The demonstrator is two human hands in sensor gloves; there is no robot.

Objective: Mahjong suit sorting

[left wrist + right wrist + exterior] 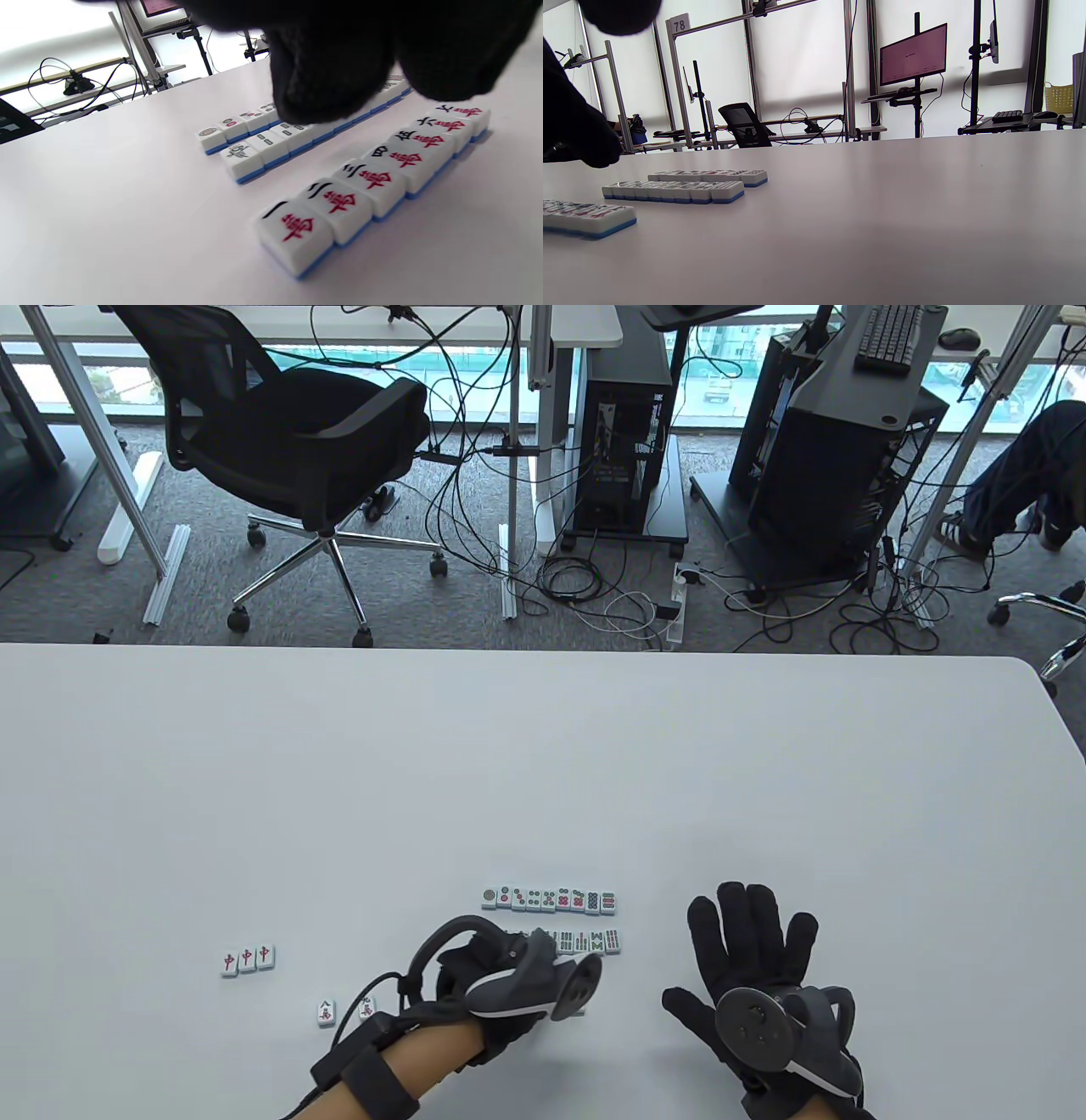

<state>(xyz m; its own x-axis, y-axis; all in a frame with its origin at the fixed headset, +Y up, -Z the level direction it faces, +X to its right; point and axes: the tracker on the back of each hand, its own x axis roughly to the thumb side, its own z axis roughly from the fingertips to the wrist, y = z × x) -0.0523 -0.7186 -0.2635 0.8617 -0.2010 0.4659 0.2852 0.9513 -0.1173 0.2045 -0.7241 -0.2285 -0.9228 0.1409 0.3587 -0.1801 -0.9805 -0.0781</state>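
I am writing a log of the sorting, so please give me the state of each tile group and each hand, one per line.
dots row: face up, one straight line, farthest.
bamboo row: face up, left part hidden by the left hand.
characters row: face up, one to seven, edges touching.
red dragon tiles: three, face up, side by side.
loose character tiles: two, face up, apart.
left hand: over the rows.
right hand: fingers spread, holding nothing.
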